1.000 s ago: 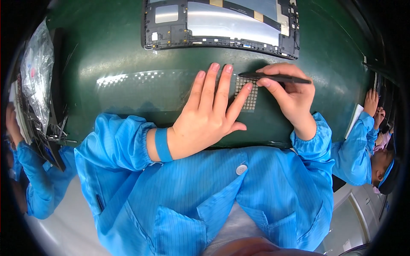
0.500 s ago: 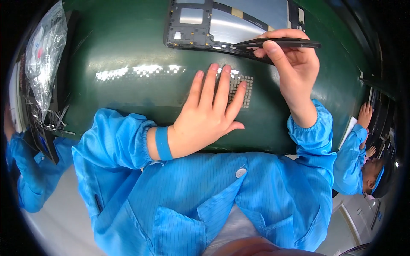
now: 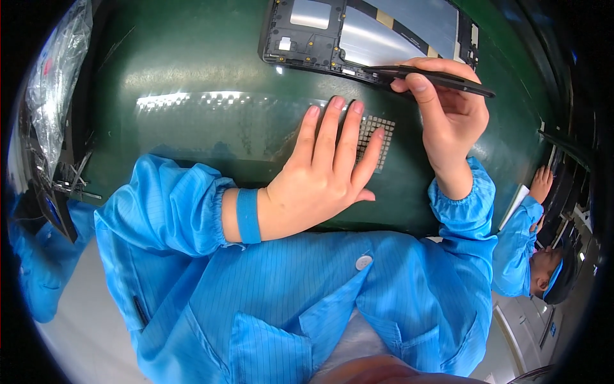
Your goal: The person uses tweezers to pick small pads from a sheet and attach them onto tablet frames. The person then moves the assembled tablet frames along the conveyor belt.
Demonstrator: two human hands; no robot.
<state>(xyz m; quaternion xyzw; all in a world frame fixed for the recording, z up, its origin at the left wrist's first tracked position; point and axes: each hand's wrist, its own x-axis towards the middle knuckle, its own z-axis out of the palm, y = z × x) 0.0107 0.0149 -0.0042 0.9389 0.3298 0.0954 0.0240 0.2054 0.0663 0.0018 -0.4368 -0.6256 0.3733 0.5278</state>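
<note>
The grip of a right hand (image 3: 455,121) pinches black tweezers (image 3: 457,82), their tips at the near edge of a black-and-silver frame (image 3: 323,46) on the counter (image 3: 192,57); whether they carry a piece is too small to tell. A second ago the tips were over the sheet (image 3: 386,146) of small pale squares, a shift that suggests work has passed from sheet to frame. The left hand (image 3: 313,192), a blue band (image 3: 248,216) at its wrist, grasps nothing: palm down, fingers spread as before, index finger across the sheet, which lies between frame and worker. Glare streaks the glossy green counter. A clear bag (image 3: 61,83) flanks it at left. Beyond, a blue sleeve (image 3: 45,275) shows at left, a capped co-worker (image 3: 511,262) at right, with pale floor (image 3: 105,333) below.
</note>
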